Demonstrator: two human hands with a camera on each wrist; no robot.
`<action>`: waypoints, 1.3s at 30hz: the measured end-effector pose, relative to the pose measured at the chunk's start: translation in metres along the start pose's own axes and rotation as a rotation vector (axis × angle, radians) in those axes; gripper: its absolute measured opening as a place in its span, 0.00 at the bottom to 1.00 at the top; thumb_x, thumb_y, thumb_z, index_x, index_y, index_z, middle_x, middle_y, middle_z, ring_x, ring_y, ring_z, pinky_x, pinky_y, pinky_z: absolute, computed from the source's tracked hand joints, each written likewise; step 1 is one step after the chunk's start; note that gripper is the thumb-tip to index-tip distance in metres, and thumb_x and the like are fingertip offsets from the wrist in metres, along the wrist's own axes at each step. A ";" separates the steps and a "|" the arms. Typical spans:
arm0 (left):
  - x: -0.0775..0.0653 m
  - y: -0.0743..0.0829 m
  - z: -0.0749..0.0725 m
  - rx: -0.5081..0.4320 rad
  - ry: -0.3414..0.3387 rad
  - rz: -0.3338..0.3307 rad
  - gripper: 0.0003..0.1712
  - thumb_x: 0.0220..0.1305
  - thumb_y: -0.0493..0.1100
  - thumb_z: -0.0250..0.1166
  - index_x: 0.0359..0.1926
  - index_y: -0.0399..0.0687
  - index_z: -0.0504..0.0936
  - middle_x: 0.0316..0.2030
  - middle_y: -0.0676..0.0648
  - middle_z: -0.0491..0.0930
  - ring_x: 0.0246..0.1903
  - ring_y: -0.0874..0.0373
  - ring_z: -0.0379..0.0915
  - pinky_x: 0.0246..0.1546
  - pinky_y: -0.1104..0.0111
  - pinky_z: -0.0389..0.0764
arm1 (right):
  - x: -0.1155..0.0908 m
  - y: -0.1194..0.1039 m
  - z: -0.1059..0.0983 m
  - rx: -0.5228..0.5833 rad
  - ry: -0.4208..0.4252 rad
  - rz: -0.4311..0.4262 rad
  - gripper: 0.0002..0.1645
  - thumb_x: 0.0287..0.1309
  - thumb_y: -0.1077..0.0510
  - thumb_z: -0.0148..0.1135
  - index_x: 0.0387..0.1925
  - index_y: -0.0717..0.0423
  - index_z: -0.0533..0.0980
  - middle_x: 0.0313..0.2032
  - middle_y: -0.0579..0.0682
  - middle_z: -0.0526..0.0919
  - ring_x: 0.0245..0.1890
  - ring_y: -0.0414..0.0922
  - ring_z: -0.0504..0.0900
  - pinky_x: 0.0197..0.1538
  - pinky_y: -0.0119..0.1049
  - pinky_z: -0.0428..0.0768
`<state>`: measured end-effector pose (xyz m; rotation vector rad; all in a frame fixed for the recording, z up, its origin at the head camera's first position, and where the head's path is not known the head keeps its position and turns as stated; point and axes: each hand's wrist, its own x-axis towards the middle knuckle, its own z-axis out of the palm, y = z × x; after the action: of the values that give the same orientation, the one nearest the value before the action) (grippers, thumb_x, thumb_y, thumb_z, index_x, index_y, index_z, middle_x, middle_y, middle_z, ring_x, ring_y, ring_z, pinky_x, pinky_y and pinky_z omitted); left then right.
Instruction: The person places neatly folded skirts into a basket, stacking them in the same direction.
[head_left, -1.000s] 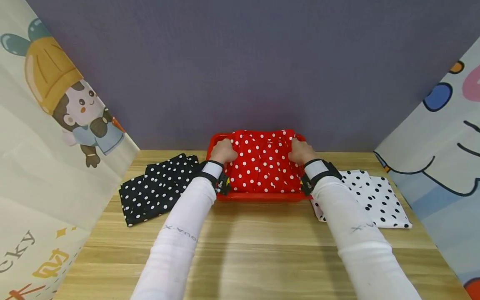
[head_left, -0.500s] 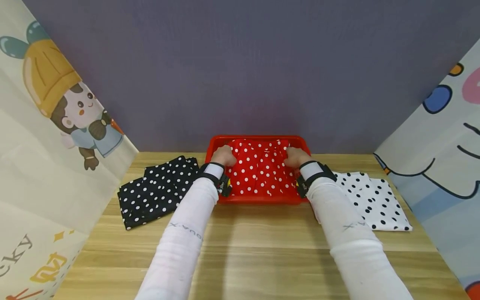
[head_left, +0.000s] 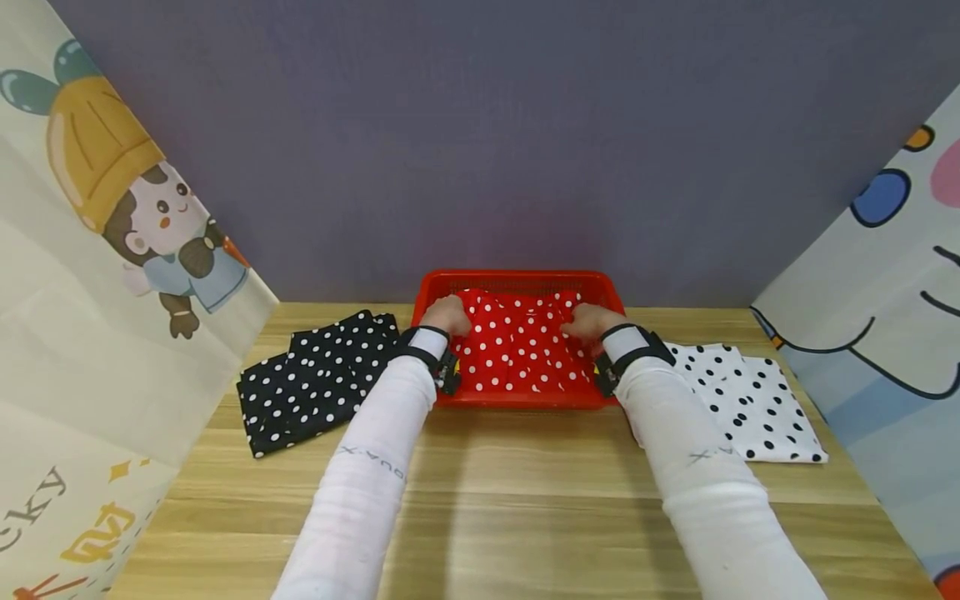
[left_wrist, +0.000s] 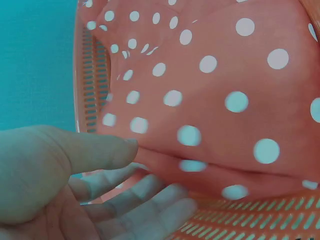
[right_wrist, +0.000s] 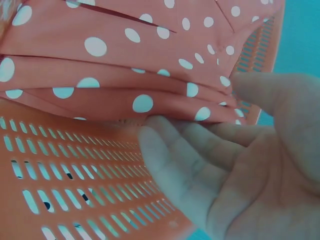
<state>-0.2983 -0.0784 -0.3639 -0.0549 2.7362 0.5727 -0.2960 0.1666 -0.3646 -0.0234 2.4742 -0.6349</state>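
A folded red cloth with white dots (head_left: 517,342) lies inside a red slatted plastic basket (head_left: 525,400) by the back wall. My left hand (head_left: 447,317) is at the cloth's left side; in the left wrist view its thumb (left_wrist: 107,150) touches the cloth while the fairly straight fingers (left_wrist: 150,205) spread by the fold. At the other side is my right hand (head_left: 591,323). The right wrist view has its fingers (right_wrist: 185,160) extended under the cloth's lower edge, with the thumb (right_wrist: 265,92) apart from them at the cloth's corner.
A folded black cloth with white dots (head_left: 322,375) lies on the wooden table (head_left: 510,508) left of the basket. To the right is a white cloth with black dots (head_left: 742,400), partly behind my right sleeve. The grey wall (head_left: 495,142) stands close behind the basket.
The red cloth has come down into the basket, baring the back rim that it covered a second ago. Both hands have lowered with it, and the right one has shifted slightly inward.
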 end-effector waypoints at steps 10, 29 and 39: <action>0.000 -0.008 -0.003 0.035 -0.085 0.007 0.17 0.57 0.42 0.61 0.46 0.38 0.73 0.35 0.43 0.75 0.14 0.59 0.68 0.17 0.73 0.70 | 0.004 0.005 0.001 -0.168 -0.029 -0.033 0.31 0.64 0.50 0.46 0.60 0.69 0.61 0.51 0.65 0.72 0.49 0.56 0.74 0.53 0.43 0.75; -0.022 -0.011 -0.014 0.125 -0.027 0.150 0.09 0.56 0.41 0.60 0.21 0.45 0.72 0.16 0.50 0.68 0.18 0.58 0.63 0.20 0.71 0.66 | -0.017 0.010 0.008 -0.335 0.213 -0.278 0.20 0.60 0.56 0.52 0.51 0.61 0.72 0.46 0.59 0.78 0.40 0.51 0.75 0.50 0.48 0.73; -0.044 -0.022 -0.007 0.122 0.047 0.241 0.07 0.58 0.43 0.61 0.32 0.44 0.76 0.26 0.46 0.77 0.26 0.55 0.72 0.24 0.69 0.72 | -0.036 0.022 0.023 -0.341 0.375 -0.430 0.06 0.56 0.58 0.58 0.35 0.56 0.74 0.22 0.48 0.76 0.22 0.42 0.72 0.29 0.34 0.73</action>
<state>-0.2564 -0.1023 -0.3514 0.2976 2.8375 0.4712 -0.2506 0.1814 -0.3716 -0.6355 2.9451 -0.4027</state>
